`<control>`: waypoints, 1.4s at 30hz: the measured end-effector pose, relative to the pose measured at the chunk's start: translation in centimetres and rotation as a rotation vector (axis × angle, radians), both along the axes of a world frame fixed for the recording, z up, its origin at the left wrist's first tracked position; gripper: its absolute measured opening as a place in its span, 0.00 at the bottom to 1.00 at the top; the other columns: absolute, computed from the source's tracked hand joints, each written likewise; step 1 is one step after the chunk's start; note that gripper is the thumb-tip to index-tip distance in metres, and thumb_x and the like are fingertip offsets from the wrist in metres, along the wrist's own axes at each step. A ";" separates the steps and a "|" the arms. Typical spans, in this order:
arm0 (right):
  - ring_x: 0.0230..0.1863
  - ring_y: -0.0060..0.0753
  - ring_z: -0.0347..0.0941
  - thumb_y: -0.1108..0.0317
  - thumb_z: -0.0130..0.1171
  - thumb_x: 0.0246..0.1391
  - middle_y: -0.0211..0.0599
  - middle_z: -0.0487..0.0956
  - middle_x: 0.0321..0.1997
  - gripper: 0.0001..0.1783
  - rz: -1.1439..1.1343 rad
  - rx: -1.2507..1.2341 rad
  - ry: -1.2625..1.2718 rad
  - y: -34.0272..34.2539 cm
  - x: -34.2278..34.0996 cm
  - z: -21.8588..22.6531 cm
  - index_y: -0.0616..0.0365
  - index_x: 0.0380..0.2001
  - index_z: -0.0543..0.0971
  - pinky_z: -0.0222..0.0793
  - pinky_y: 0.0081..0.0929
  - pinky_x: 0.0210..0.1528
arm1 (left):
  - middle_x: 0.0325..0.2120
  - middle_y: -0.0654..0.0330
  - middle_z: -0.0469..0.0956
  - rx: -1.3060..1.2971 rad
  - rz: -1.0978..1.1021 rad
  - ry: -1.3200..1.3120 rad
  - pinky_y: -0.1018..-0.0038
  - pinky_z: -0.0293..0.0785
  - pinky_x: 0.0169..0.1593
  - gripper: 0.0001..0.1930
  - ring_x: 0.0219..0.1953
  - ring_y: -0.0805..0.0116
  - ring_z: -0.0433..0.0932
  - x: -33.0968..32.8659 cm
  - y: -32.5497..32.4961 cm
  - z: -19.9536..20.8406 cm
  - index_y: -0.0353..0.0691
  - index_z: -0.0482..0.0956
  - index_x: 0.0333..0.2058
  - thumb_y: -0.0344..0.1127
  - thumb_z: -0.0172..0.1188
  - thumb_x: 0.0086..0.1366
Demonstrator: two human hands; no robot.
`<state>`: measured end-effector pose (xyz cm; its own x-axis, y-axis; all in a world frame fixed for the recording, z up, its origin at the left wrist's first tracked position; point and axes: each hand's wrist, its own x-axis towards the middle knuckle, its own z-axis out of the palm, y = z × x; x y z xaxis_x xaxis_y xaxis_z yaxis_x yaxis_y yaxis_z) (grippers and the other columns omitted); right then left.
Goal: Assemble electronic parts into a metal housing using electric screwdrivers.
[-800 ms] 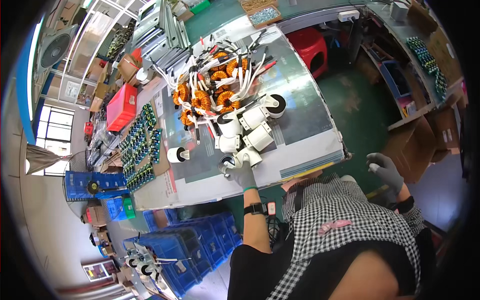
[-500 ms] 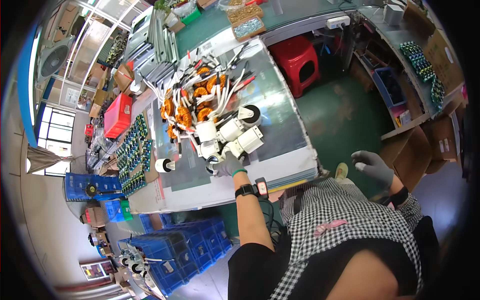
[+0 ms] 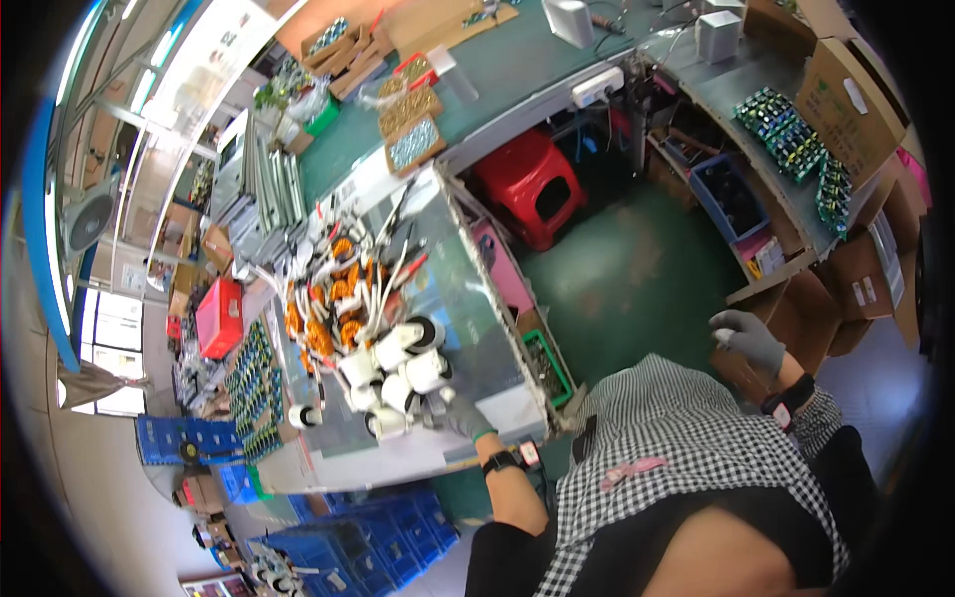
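White housings with black round ends point(image 3: 400, 366) lie in a cluster on the workbench point(image 3: 477, 343). My left hand point(image 3: 466, 416), in a grey glove, is beside the near right side of this cluster. Its fingers look apart and point toward the white parts, though blur hides whether they touch one. Away from the bench on the right, my right hand point(image 3: 754, 340) is raised in a grey glove. The fingers are loosely bent and apart, with nothing visible in them. Orange wire-wound coils point(image 3: 343, 289) with white leads are heaped just beyond the white housings.
Green circuit boards point(image 3: 254, 393) line the bench's left side, near a single white part point(image 3: 303, 416). Blue crates point(image 3: 368, 542) stand below the near edge. A red stool point(image 3: 527, 189) sits under the far counter, and cardboard boxes point(image 3: 796, 323) are at my right.
The view has swung toward the right. My left hand has shifted from the front of the white housings to their right side. My right hand stays raised, loosely bent.
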<state>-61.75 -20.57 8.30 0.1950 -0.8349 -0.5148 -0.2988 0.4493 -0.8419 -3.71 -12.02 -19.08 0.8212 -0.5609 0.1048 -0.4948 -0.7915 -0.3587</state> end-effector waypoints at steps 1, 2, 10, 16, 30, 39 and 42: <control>0.39 0.29 0.70 0.67 0.53 0.48 0.39 0.75 0.38 0.19 -0.024 -0.008 0.008 -1.3 0.1 -0.7 0.67 0.43 0.73 0.66 0.27 0.43 | 0.59 0.43 0.54 0.122 -0.013 -0.056 0.51 0.60 0.56 0.30 0.60 0.45 0.55 0.2 -0.2 -0.4 0.44 0.49 0.62 0.39 0.46 0.63; 0.40 0.31 0.71 0.66 0.54 0.48 0.40 0.75 0.38 0.19 0.049 -0.040 -0.014 -2.6 0.3 -1.5 0.66 0.43 0.73 0.66 0.27 0.44 | 0.59 0.44 0.55 0.241 -0.016 -0.115 0.51 0.60 0.55 0.29 0.60 0.45 0.55 0.5 -0.4 -0.3 0.43 0.49 0.62 0.38 0.45 0.63; 0.44 0.35 0.73 0.62 0.56 0.49 0.43 0.77 0.41 0.21 0.494 -0.102 0.194 -15.9 3.5 -2.2 0.61 0.45 0.73 0.66 0.28 0.49 | 0.57 0.47 0.56 -1.243 0.210 0.125 0.56 0.61 0.56 0.30 0.56 0.51 0.62 -8.4 -8.9 20.8 0.43 0.44 0.63 0.42 0.44 0.66; 0.44 0.34 0.72 0.66 0.53 0.50 0.42 0.76 0.41 0.19 0.550 0.031 0.061 -29.3 8.2 -2.9 0.65 0.44 0.73 0.65 0.28 0.49 | 0.59 0.43 0.51 -1.317 0.157 0.009 0.62 0.55 0.60 0.31 0.60 0.50 0.56 -2.3 -18.2 24.3 0.34 0.49 0.61 0.45 0.45 0.65; 0.43 0.27 0.69 0.68 0.54 0.51 0.37 0.75 0.41 0.20 0.562 0.037 0.045 -54.7 15.6 0.2 0.65 0.46 0.71 0.66 0.26 0.47 | 0.47 0.55 0.63 -1.756 -0.132 0.713 0.76 0.69 0.47 0.25 0.46 0.68 0.67 7.6 -46.6 35.7 0.38 0.58 0.58 0.35 0.47 0.62; 0.42 0.33 0.72 0.68 0.55 0.50 0.41 0.76 0.42 0.19 0.717 -0.079 0.076 -68.6 23.6 0.5 0.64 0.46 0.73 0.68 0.29 0.46 | 0.49 0.61 0.65 -1.531 -0.204 0.771 0.73 0.65 0.46 0.25 0.46 0.72 0.65 21.2 -58.6 41.7 0.39 0.64 0.55 0.44 0.49 0.62; 0.38 0.29 0.72 0.68 0.57 0.50 0.41 0.77 0.38 0.18 0.649 -0.190 0.102 -69.3 26.8 1.6 0.66 0.44 0.74 0.69 0.27 0.42 | 0.47 0.61 0.66 -1.536 -0.172 0.825 0.72 0.67 0.45 0.24 0.46 0.70 0.67 28.9 -62.5 41.6 0.39 0.63 0.55 0.44 0.48 0.62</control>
